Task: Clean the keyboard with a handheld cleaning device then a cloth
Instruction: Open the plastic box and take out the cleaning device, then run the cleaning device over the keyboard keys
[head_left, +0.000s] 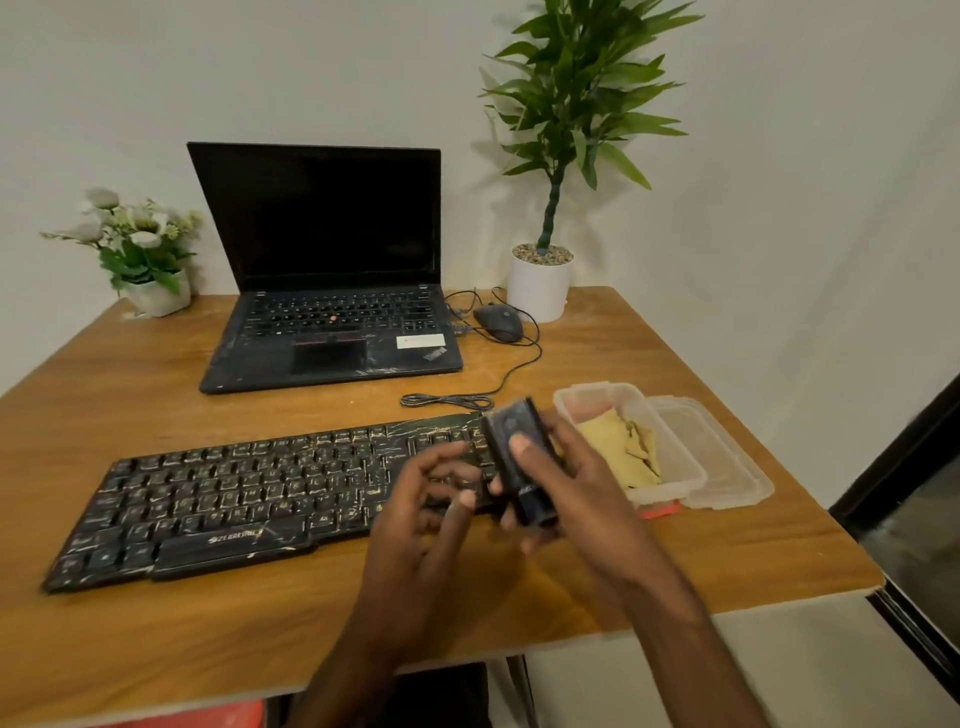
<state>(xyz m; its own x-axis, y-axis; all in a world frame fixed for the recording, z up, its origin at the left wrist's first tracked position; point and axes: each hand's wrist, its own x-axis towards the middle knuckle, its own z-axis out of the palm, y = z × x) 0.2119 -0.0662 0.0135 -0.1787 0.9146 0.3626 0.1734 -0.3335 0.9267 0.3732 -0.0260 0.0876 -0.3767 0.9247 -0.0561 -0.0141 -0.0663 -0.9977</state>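
One device (501, 431) — right hand (576, 493) gripping, over keyboard (234, 493) edge

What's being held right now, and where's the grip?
Right hand grips the black cleaning device round its middle, thumb on front. Left hand holds nothing.

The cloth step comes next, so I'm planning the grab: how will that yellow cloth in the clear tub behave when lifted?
Probably floppy: the yellow cloth lies crumpled in folds. Likely light, so it should lift easily. The open clear tub looks light too, so it may shift if the cloth snags.
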